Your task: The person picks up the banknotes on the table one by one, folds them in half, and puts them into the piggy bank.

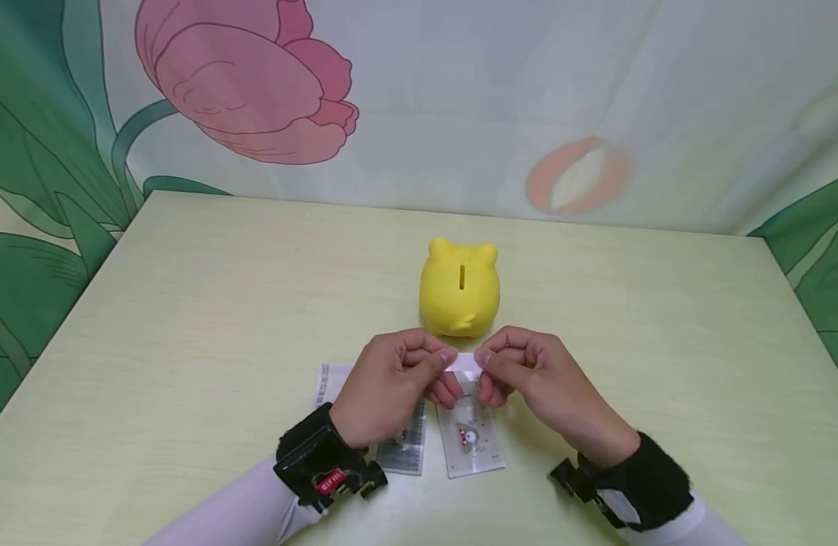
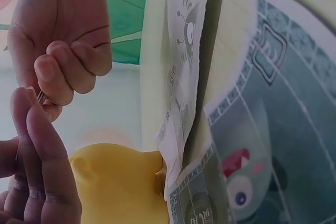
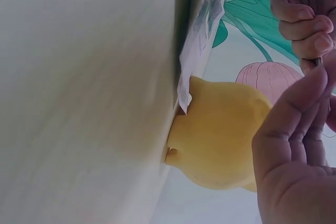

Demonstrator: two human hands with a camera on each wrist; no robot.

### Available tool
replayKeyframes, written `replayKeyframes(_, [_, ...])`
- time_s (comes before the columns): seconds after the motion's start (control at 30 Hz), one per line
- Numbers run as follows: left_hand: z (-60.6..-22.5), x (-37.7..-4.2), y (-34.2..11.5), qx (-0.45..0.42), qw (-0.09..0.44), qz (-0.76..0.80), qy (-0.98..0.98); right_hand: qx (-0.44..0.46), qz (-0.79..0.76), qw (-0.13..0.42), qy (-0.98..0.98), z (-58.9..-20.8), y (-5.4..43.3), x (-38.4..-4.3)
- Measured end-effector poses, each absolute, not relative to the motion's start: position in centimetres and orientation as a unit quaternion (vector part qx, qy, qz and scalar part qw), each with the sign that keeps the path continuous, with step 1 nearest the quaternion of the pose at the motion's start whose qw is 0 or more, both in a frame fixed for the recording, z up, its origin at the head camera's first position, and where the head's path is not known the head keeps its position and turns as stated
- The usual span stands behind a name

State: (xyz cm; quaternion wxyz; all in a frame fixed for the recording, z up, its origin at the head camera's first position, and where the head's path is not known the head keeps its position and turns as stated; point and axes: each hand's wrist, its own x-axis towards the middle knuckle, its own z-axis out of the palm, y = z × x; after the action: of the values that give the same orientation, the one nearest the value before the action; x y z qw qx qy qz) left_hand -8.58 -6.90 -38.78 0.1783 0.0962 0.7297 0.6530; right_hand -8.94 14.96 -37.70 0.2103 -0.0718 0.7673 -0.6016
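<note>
While both hands face each other over the tabletop (image 1: 221, 341), well in from its far edge, left hand (image 1: 391, 387) and right hand (image 1: 555, 387) pinch a thin metallic item (image 2: 40, 96) between them, too small to identify. Below: grey packet (image 1: 405, 456), partly hidden by left hand; white packet (image 1: 483, 455) just beside it. Yellow piggy bank (image 1: 459, 303) stands toward far edge, slot up.

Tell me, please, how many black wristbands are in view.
2: left wristband, at the wrist of the left hand; right wristband, at the wrist of the right hand.
</note>
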Motion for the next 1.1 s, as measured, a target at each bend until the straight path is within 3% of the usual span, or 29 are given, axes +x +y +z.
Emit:
replayKeyframes(0.23, [-38.7,-8.8,-7.1,0.097,0.163,0.660,0.727,-0.091,-0.594,0.222,0.768,-37.7,15.1,-9.1])
replayKeyframes(0.53, [-38.6,-9.1,-7.6,0.119,0.152,0.646,0.739,-0.095,-0.588,0.184,0.782,-37.5,15.2,-9.2])
replayKeyframes(0.9, [-38.2,-8.4,-7.8,0.181,-0.023,0.487,0.854,-0.037,-0.575,0.091,0.812,-36.1,17.4,-10.3])
replayKeyframes(1.1, [-38.1,-8.9,-7.2,0.215,-0.052,0.388,0.895,-0.008,-0.567,0.049,0.822,-35.0,18.2,-11.6])
